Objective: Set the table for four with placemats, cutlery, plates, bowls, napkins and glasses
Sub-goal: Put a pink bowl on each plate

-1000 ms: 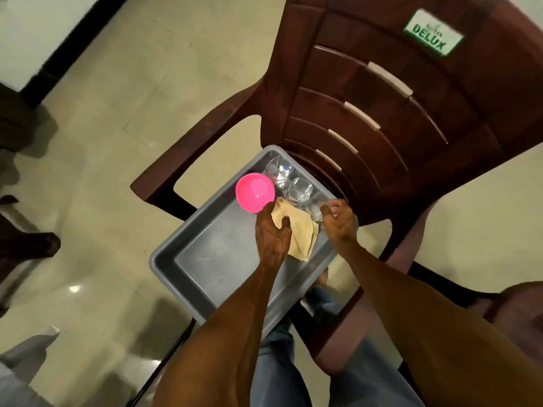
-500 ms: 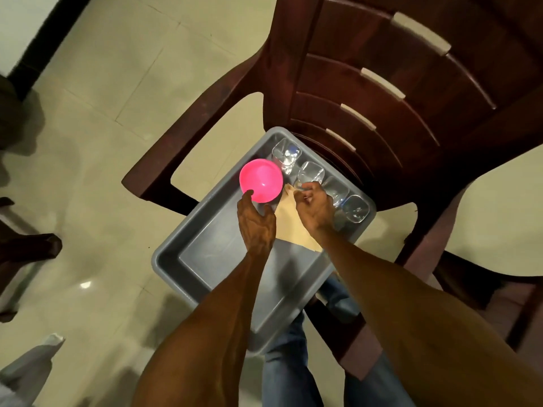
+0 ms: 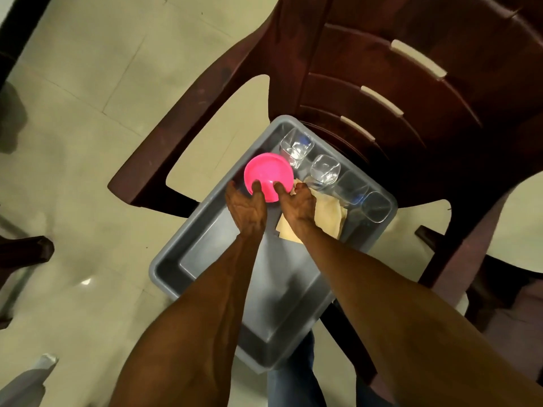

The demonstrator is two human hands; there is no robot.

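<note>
A grey plastic tray (image 3: 188, 268) sits on the seat of a dark red plastic chair (image 3: 382, 92). At its far end a pink bowl (image 3: 269, 171) is held by both hands: my left hand (image 3: 246, 208) grips its near-left rim with the thumb inside, and my right hand (image 3: 298, 205) grips its near-right rim. Several clear glasses (image 3: 324, 171) stand in a row along the tray's far right wall. A beige napkin (image 3: 326, 221) lies flat in the tray, partly under my right wrist.
The chair's left armrest (image 3: 182, 133) juts out beside the tray. Beige floor tiles (image 3: 88, 98) spread to the left. A dark chair leg (image 3: 26, 254) shows at the left edge. My jeans-clad legs (image 3: 296, 386) are below the tray.
My right hand has left the glasses and moved left onto the pink bowl's rim. My left hand has closed further on the bowl. The camera has come nearer to the tray.
</note>
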